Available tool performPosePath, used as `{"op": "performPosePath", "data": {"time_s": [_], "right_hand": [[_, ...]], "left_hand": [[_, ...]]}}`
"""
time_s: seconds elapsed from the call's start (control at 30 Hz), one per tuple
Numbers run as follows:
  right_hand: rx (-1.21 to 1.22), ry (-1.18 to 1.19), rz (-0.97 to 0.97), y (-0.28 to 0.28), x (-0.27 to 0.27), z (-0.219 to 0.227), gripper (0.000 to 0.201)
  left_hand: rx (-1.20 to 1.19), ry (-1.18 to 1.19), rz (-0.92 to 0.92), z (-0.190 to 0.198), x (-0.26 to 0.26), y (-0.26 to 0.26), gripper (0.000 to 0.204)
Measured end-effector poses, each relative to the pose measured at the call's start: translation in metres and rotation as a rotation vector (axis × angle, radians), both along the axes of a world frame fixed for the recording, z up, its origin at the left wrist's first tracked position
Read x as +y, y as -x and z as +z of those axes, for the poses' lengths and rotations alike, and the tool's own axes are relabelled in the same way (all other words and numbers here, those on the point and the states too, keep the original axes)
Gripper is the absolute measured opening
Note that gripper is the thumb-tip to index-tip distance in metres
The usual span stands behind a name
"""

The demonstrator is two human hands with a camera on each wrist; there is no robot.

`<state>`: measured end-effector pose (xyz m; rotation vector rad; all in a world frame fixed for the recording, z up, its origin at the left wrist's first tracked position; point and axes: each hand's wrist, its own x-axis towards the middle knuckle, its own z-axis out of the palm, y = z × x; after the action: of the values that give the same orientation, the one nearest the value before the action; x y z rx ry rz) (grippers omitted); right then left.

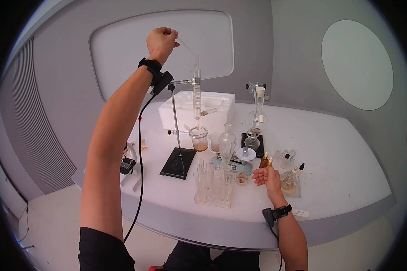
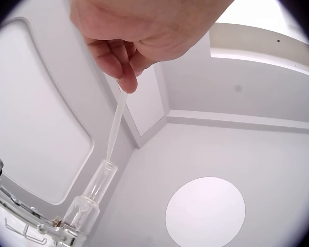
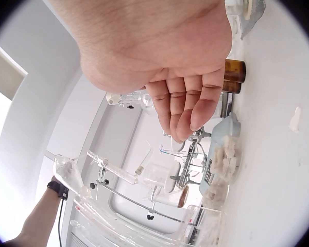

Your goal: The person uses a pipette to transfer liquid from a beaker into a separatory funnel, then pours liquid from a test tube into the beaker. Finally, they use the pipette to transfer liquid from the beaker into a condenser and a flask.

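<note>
High above the table, my left hand pinches a thin translucent pipette between thumb and fingertips. Its lower end reaches the open top of a coiled glass condenser, which stands upright in the clamp of a stand. Below the condenser is a glass beaker with brown matter at its bottom. My right hand hovers over the right part of the table, palm showing, fingers loosely bent around nothing. Close to it are brown dropper bottles and a small dish of pale pieces.
A test tube rack stands at the front middle, with a pear-shaped glass funnel and a pale blue balance behind it. A white foam box sits at the back. Clamped flasks stand right of it; a microscope is left.
</note>
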<state>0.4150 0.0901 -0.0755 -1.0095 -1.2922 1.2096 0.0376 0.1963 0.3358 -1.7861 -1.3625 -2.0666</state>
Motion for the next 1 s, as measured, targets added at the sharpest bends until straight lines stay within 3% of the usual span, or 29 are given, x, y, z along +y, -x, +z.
{"op": "performPosePath", "data": {"time_s": [0.43, 0.63, 0.7, 0.77, 0.87, 1.0], "right_hand": [[-0.001, 0.001, -0.012, 0.001, 0.000, 0.002, 0.066], [-0.006, -0.013, -0.018, 0.001, 0.000, 0.002, 0.064], [-0.009, -0.002, -0.017, 0.001, -0.001, 0.004, 0.064], [-0.009, 0.010, -0.012, 0.002, 0.000, 0.004, 0.063], [-0.020, -0.006, -0.024, 0.003, 0.001, 0.002, 0.065], [-0.022, -0.017, -0.028, 0.005, -0.003, 0.005, 0.064]], "left_hand": [[0.019, 0.003, 0.007, -0.001, -0.007, -0.003, 0.020], [-0.079, -0.056, -0.118, 0.001, -0.017, 0.007, 0.022], [-0.185, -0.134, -0.264, 0.000, -0.020, 0.015, 0.024], [-0.208, -0.122, -0.294, -0.004, -0.035, 0.019, 0.028], [-0.275, -0.169, -0.374, -0.038, -0.063, 0.019, 0.032], [-0.376, -0.171, -0.449, -0.110, -0.101, 0.012, 0.036]]}}
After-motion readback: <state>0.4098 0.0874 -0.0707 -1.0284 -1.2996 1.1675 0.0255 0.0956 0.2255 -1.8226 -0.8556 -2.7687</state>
